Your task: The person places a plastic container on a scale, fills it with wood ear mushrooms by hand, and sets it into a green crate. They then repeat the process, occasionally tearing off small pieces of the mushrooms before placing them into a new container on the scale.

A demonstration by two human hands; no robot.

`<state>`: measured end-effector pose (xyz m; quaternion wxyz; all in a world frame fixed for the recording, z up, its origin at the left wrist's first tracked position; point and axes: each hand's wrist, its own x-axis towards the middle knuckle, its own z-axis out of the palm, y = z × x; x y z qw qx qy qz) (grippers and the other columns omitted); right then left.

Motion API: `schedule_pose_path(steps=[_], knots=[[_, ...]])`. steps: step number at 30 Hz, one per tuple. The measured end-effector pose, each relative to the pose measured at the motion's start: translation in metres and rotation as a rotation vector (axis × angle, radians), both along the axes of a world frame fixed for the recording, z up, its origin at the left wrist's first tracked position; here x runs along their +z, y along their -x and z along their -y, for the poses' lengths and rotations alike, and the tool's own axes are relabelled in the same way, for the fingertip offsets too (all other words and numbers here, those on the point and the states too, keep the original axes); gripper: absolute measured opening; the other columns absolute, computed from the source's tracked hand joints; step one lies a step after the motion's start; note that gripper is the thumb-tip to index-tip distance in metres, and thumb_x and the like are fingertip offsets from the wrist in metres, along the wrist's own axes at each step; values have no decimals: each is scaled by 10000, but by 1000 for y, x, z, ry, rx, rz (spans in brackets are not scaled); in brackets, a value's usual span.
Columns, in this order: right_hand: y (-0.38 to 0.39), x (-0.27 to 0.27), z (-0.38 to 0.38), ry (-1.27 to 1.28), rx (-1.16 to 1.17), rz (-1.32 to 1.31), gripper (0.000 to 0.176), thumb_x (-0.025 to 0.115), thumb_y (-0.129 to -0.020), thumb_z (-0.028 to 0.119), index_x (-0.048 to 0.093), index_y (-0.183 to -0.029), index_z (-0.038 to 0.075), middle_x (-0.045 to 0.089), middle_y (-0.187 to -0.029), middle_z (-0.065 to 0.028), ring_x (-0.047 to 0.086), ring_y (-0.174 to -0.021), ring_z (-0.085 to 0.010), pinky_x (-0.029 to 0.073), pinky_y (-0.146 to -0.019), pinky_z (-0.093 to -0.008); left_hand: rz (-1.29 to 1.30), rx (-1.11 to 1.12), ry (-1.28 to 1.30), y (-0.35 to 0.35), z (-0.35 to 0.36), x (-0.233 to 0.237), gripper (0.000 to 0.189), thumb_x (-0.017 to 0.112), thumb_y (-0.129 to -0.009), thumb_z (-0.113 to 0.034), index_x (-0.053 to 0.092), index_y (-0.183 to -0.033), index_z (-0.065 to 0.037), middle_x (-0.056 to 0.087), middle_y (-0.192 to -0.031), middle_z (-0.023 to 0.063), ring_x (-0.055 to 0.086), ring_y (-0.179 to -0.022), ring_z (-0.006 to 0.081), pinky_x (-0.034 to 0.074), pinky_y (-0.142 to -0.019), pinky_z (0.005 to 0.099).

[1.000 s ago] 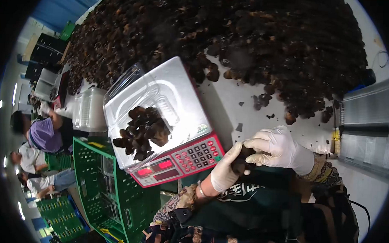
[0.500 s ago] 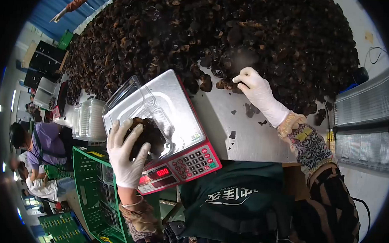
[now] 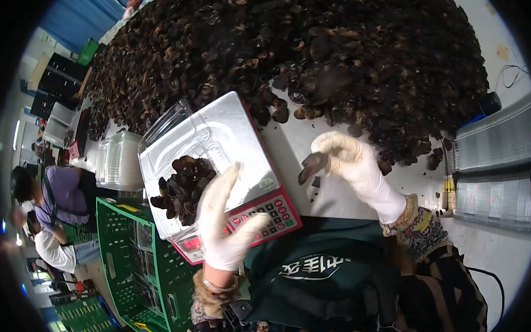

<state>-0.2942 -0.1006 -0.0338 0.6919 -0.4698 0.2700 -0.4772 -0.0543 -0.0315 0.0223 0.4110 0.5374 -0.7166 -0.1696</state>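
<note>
My left hand (image 3: 222,223), in a white glove, hovers over the near edge of a red digital scale (image 3: 259,143), its fingers apart and nothing in them. On the scale's metal plate lies an open clear plastic clamshell box (image 3: 174,123). A clump of dark wood ear mushrooms (image 3: 186,186) fills its near part, just left of my left hand. My gloved right hand (image 3: 356,169) pinches one brown wood ear mushroom piece (image 3: 313,166) between thumb and fingers, above the metal table to the right of the scale. Part of the scale's display is hidden behind my left hand.
A large heap of wood ear mushrooms (image 3: 293,50) covers the far table. Stacked clear boxes (image 3: 124,161) stand left of the scale, more plastic trays (image 3: 493,144) at right. A green crate (image 3: 113,242) sits below left. Other people, one in a purple shirt (image 3: 66,191), are farther left.
My left hand has come off the mushrooms in the box and moved right. My right hand has drawn back from the heap toward me, now with a mushroom piece showing in its fingers.
</note>
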Motion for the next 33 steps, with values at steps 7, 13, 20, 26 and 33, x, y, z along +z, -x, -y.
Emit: schedule_pose_path(steps=[7,13,20,26,33], knots=[[-8,20,-36,43,104,-207,243,605,-870,16,596,-1111,38,593,-1085,-24,541,-1018,-82,432,-889,-232,-185,-87,-205,46,-1,-28,389,744,-743,-151,631,-1103,-56,674,-953,88,655,-804,235,507,-711,304],[6,37,-35,106,141,-383,267,636,-848,26,634,-1114,56,608,-1032,-20,563,-890,-75,459,-766,-222,-70,-154,-288,50,-8,-32,285,718,-743,-139,661,-1019,-98,625,-774,64,627,-675,229,496,-620,325],[5,8,-28,319,11,-667,108,662,-820,137,681,-879,48,653,-816,-69,622,-743,-171,485,-675,-282,-309,-252,-527,52,-12,-31,125,698,-783,-84,684,-898,-37,662,-798,66,635,-701,173,491,-644,271],[12,-19,46,327,-290,-1179,240,664,-775,294,650,-952,132,618,-894,-81,620,-829,-268,508,-711,-386,-349,157,-91,-17,-6,1,159,635,-805,23,662,-962,22,678,-909,91,630,-807,133,488,-754,247],[-12,-63,104,906,-502,-1409,249,647,-779,191,625,-1023,150,550,-914,-53,595,-877,-218,516,-662,-345,370,538,-123,-105,-13,0,335,724,-796,-127,638,-1104,-27,496,-803,9,474,-721,100,402,-652,243]])
